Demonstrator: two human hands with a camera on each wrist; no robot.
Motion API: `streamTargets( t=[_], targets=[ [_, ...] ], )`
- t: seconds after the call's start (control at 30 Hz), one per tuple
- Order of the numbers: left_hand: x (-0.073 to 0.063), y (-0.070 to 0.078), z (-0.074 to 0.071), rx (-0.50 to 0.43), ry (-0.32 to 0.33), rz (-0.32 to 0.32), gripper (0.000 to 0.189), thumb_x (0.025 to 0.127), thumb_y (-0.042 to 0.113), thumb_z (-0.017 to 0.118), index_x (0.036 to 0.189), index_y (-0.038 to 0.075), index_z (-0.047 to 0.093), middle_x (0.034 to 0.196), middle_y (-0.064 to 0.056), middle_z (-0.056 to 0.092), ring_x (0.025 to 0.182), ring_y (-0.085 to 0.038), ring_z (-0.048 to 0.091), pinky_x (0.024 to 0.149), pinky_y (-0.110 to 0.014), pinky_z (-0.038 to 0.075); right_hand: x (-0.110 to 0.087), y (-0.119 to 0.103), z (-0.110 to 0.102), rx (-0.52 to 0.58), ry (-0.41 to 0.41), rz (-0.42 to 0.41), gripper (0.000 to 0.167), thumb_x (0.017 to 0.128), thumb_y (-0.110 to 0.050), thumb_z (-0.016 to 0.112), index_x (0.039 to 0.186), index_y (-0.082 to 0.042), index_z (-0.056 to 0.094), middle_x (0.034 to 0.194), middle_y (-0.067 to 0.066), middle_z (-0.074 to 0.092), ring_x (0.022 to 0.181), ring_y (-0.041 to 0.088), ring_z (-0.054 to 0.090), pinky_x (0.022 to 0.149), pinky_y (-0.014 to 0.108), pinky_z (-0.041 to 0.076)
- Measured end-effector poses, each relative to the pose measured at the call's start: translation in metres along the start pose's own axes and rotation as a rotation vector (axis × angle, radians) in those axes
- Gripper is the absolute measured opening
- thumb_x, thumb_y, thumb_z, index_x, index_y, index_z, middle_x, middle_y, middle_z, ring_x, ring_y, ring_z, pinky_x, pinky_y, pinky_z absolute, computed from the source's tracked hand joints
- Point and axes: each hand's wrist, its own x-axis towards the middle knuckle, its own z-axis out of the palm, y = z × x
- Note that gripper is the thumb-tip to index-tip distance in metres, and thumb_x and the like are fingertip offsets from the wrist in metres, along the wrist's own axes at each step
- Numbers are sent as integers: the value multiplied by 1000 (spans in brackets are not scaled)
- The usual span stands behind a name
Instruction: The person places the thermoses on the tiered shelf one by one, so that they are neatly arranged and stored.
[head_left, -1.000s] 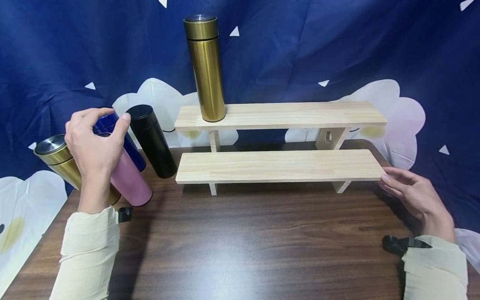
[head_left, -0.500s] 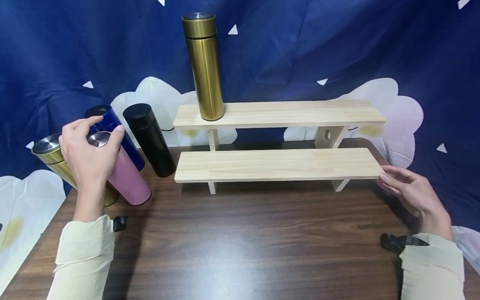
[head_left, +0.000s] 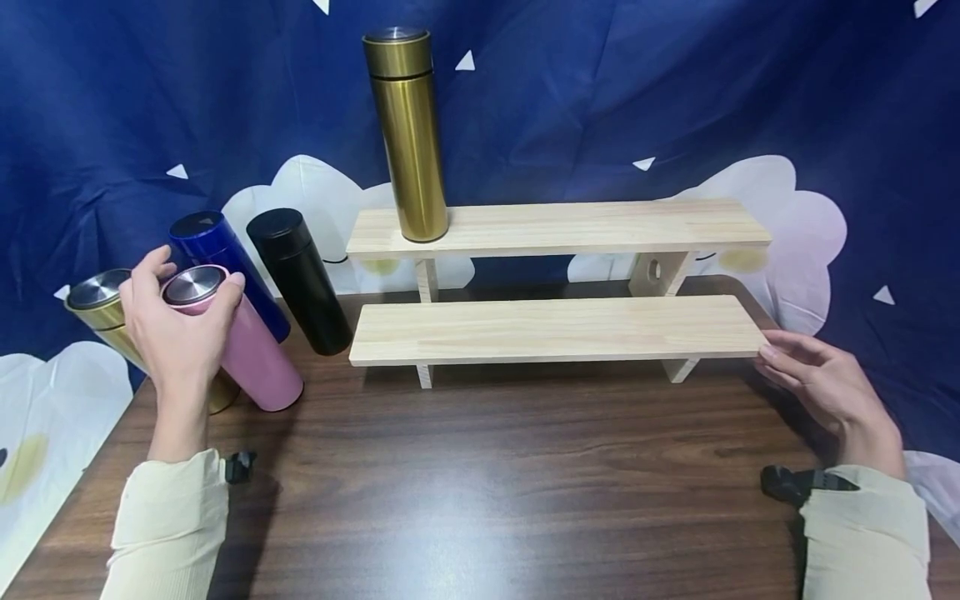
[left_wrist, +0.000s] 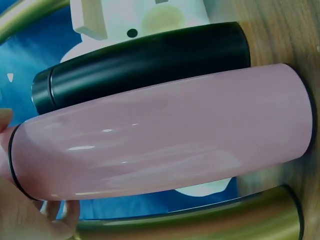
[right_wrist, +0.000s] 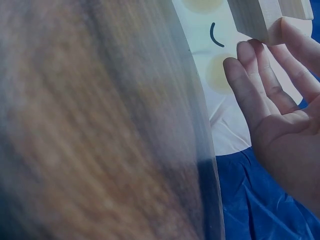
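Observation:
A pink thermos bottle (head_left: 258, 354) with a steel-topped lid stands on the table at the left. My left hand (head_left: 172, 333) holds it round the lid, thumb on the right side and fingers on the left; the left wrist view shows the bottle's body (left_wrist: 165, 135) stretching from the hand down to the table. At the right, my right hand (head_left: 832, 392) pinches the end of the lower board of a two-step wooden shelf (head_left: 555, 331). The right wrist view has the thumb and fingertips at the corner of the pale board (right_wrist: 255, 20).
One gold thermos (head_left: 411, 150) stands on the upper board's left end. Around the pink bottle stand a blue thermos (head_left: 247, 275), a black thermos (head_left: 303, 287) and another gold thermos (head_left: 116, 321), partly hidden by my left hand. Behind the brown table (head_left: 480, 467) hangs a blue curtain (head_left: 555, 100).
My left hand has come down from above the pink thermos and closed round its lid, uncovering more of the blue thermos. My right hand stays at the shelf's end.

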Motion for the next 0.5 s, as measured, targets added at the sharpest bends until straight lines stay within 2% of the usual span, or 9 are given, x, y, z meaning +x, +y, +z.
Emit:
streamTargets(
  t=[0.1, 0.33, 0.4, 0.5],
  targets=[
    [-3, -1, -1, -19, -26, -15, 83, 76, 46, 81, 148, 29, 46, 135, -3, 55, 123, -13, 48, 96, -22, 37, 0, 0, 0, 1, -4, -9, 30, 94, 8, 64, 110, -16, 74, 98, -2, 76, 90, 9, 73, 79, 21, 55],
    [-9, -6, -2, -91, -86, -157, 88, 76, 40, 83, 149, 34, 33, 139, -4, 51, 121, -12, 48, 99, -26, 42, 1, 0, 0, 7, -2, -11, 31, 93, 10, 64, 108, -15, 74, 98, -1, 76, 89, 9, 73, 78, 21, 56],
    [-11, -8, -1, -99, -97, -174, 88, 77, 39, 83, 148, 34, 32, 142, -5, 50, 123, -13, 48, 102, -27, 42, 1, 0, 0, -2, 6, -7, 31, 93, 10, 64, 108, -16, 75, 97, -2, 76, 88, 9, 73, 77, 21, 56],
    [-13, -12, 0, -130, -98, -167, 89, 76, 35, 84, 148, 30, 32, 142, -5, 50, 124, -14, 48, 103, -26, 39, 1, 0, 0, -7, 6, -3, 31, 93, 9, 64, 108, -16, 74, 97, -2, 76, 89, 9, 73, 78, 21, 56]
  ],
)
